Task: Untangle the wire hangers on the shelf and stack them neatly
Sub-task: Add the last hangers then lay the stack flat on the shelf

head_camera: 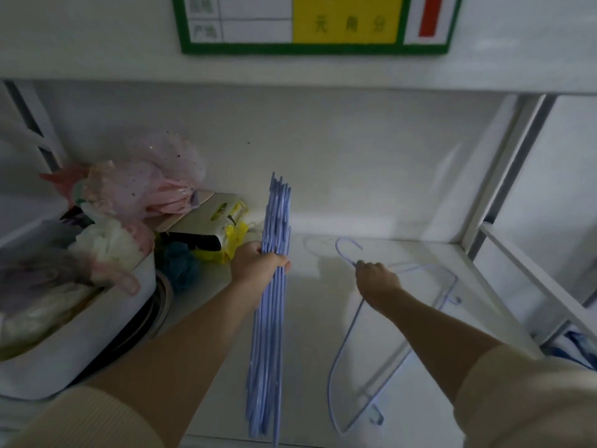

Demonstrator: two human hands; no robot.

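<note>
A bundle of several light-blue wire hangers (269,334) stands on edge over the white shelf (420,253), pressed flat together and seen side-on. My left hand (258,265) is shut around the bundle near its upper third. To the right, one single blue wire hanger (339,360) lies slanted above the shelf surface, its hook (344,247) pointing toward the back wall. My right hand (376,281) grips this hanger at the neck, just below the hook. The two hands are apart, about a hand's width between bundle and single hanger.
A white bin (97,334) full of bagged soft items fills the shelf's left side, with pink tulle goods (142,185) and yellow packaging (226,227) behind it. A shelf upright (504,176) stands at the right. A green-framed price sign (313,24) hangs on the shelf above.
</note>
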